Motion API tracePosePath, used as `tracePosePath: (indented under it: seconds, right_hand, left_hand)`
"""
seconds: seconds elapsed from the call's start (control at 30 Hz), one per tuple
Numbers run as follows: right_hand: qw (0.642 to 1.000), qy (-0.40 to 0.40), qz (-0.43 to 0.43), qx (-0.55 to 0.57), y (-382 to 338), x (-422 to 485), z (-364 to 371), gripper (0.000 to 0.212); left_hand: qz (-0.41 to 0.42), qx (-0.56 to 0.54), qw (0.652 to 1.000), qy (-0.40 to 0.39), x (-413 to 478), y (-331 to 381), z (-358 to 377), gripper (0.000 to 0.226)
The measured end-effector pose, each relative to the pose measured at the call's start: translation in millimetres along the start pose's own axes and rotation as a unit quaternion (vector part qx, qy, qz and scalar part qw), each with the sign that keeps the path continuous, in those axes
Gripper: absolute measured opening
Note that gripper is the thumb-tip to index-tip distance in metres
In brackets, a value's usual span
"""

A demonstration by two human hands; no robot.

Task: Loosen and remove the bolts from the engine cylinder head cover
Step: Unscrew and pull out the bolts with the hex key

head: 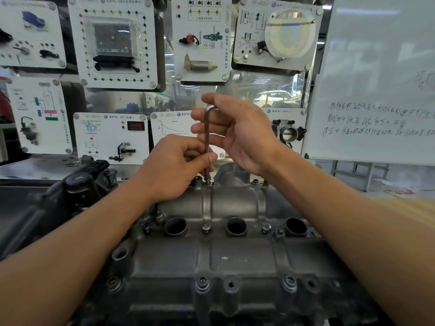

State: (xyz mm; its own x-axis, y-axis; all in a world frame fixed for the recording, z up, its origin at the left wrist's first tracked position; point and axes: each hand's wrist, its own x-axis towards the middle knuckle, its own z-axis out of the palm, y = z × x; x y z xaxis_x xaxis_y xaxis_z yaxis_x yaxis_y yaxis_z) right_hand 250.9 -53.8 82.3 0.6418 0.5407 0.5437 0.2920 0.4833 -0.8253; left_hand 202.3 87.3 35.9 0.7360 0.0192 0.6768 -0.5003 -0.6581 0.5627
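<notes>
The hex key (207, 137) stands upright, its tip in a bolt (208, 182) at the far edge of the cylinder head cover (235, 255). The left hand (174, 168) pinches its lower shaft between thumb and fingers. The right hand (237, 135) pinches its bent top.

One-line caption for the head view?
Left hand and right hand hold an upright hex key on a far-edge bolt of the cylinder head cover.

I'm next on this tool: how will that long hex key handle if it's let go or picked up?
The hex key looks like a thin steel rod, so probably stiff and light. Upright in the far bolt, steadied by the left hand and right hand, it would likely tip if released. Its bare shaft may slip.
</notes>
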Motion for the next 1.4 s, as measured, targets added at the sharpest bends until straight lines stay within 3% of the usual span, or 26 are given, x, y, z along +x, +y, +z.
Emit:
tracePosePath:
  seconds: [0.3,0.47,0.7,0.83,1.0,1.17,1.4]
  right_hand:
    - [0.999,0.042,0.014,0.009,-0.4,2.5,6.5,0.005]
    - [0.998,0.047,-0.024,-0.024,3.0,0.9,8.3,0.013]
    - [0.990,-0.018,-0.032,-0.136,2.2,-0.6,12.8,0.033]
    - [0.995,-0.023,-0.018,-0.096,3.6,0.2,11.6,0.033]
    - [0.999,-0.026,0.018,-0.040,1.5,-0.4,3.6,0.007]
    - [0.994,-0.012,0.082,0.076,-0.4,2.9,-4.4,0.015]
    - [0.992,0.013,0.102,0.071,0.5,5.5,-2.6,0.019]
  left_hand:
    - [0.012,0.009,1.000,-0.006,-0.9,0.4,0.0,0.008]
    - [0.013,0.011,1.000,-0.005,-0.8,-1.3,0.5,0.006]
    - [0.011,0.027,0.999,-0.013,-0.2,-3.5,0.0,0.012]
    - [0.013,0.026,1.000,-0.008,0.4,-4.3,0.5,0.017]
    - [0.016,0.029,0.999,0.002,1.1,-4.1,1.3,0.014]
    - [0.020,0.041,0.999,0.012,2.5,-4.0,2.7,0.014]
    - [0.032,0.055,0.998,-0.001,1.3,-3.8,2.0,0.013]
